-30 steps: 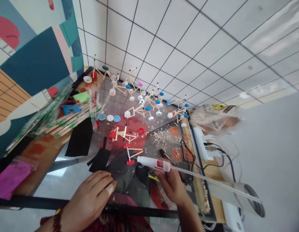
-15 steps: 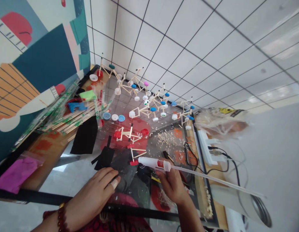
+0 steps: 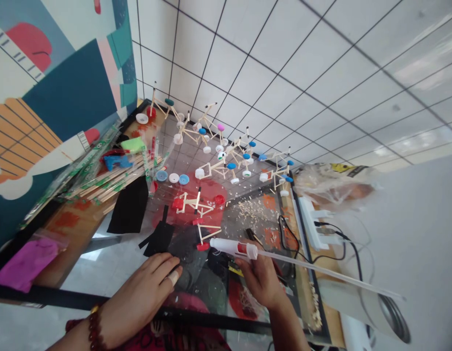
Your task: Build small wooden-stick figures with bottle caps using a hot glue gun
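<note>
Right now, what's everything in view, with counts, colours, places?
Table: 1, clear, black-rimmed, centre
Stick frames: 2, pale and red, centre
Stick models: several, pale with white and blue, back
Glue gun: 1, white and red, front centre
Glue stick: 1, translucent, in gun's rear
Loose caps: at least 4, blue, white, red, centre
Black sheets: 2 or more, black, left
Wrapped sticks: many, pale, left
Clay-like packets: 3, purple, blue, green, left
Scraps: many, pale, right of centre
Power strip: 1, white, right
Cables: several, black, right
Plastic bag: 1, clear, back right
Grey cylinder: 1, grey, right
Tiled wall: 1, white, behind
Mural: 1, multicoloured, left
Left hand: 1, bare, front left
Right hand: 1, bare, on glue gun
</note>
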A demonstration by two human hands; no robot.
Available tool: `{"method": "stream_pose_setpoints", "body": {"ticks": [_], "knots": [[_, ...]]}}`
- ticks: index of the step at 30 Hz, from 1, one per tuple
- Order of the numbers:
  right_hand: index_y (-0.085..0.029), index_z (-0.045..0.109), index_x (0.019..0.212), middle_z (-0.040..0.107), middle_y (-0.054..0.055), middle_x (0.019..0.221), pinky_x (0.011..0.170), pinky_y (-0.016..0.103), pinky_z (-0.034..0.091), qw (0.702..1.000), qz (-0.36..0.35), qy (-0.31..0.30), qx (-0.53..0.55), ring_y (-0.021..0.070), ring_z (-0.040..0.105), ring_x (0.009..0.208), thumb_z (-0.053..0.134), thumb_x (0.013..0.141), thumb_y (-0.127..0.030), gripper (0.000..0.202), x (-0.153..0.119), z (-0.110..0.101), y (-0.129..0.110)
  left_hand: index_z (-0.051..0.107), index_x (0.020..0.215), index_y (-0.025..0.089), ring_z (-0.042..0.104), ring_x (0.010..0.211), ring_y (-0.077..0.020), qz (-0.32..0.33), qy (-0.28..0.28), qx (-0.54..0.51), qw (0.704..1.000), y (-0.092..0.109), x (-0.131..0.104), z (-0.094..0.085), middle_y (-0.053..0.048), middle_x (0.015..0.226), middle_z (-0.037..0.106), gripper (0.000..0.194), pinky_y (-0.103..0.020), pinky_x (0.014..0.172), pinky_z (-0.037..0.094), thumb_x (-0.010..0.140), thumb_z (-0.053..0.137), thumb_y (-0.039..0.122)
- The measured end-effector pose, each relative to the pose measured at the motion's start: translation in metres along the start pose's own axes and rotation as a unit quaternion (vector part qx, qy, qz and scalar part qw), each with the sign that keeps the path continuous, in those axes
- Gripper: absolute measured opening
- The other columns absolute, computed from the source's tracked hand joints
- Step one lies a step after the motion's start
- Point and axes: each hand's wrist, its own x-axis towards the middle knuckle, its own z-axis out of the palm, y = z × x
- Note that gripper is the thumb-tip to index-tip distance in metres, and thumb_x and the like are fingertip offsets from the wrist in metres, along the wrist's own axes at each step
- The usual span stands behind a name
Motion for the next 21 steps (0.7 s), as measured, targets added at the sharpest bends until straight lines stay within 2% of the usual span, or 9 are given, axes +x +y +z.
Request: {"method": "stream_pose_setpoints", "body": {"ticks": [5,11,17,21], "knots": [[-0.021,0.058,0.112,0.070,0.008,0.096,0.076,0.038,0.053,0.997,0.044,-0.037,0.058,0.0244,0.066,0.083,0.050,0.097,-0.029,0.019,0.000,-0.013,-0.001,0.065,0.119,0.015,0.060,0.114,-0.0274,0.008,-0.008,0.008,1.000,0.000,-0.001,0.002,-0.011,0.121,0.069,0.034,-0.044,0.092,0.058,0.091,0.048,0.006],[-0.021,0.060,0.113,0.068,0.007,0.095,0.072,0.035,0.053,0.991,0.095,0.017,0.090,0.0227,0.064,0.081,0.053,0.096,-0.030,0.020,-0.003,-0.015,0.004,0.064,0.120,0.014,0.060,0.115,-0.0283,0.007,-0.020,0.014,1.000,0.000,-0.002,0.003,-0.012,0.123,0.068,0.035,-0.046,0.092,0.058,0.090,0.049,0.005],[-0.020,0.059,0.113,0.067,0.008,0.097,0.077,0.039,0.050,0.997,0.040,0.008,0.062,0.0235,0.063,0.086,0.051,0.096,-0.029,0.020,0.019,0.000,-0.006,0.064,0.120,0.013,0.059,0.116,-0.0283,0.008,-0.013,0.016,1.000,0.001,-0.003,0.004,-0.011,0.124,0.068,0.036,-0.045,0.092,0.058,0.089,0.050,0.004],[-0.021,0.057,0.112,0.066,0.008,0.098,0.075,0.038,0.050,0.999,0.021,0.020,0.029,0.0233,0.062,0.085,0.047,0.097,-0.029,0.019,0.027,0.006,-0.007,0.064,0.119,0.015,0.059,0.115,-0.0267,-0.004,-0.007,0.002,1.000,0.001,-0.002,0.002,-0.010,0.123,0.069,0.035,-0.043,0.092,0.058,0.089,0.050,0.005]]}}
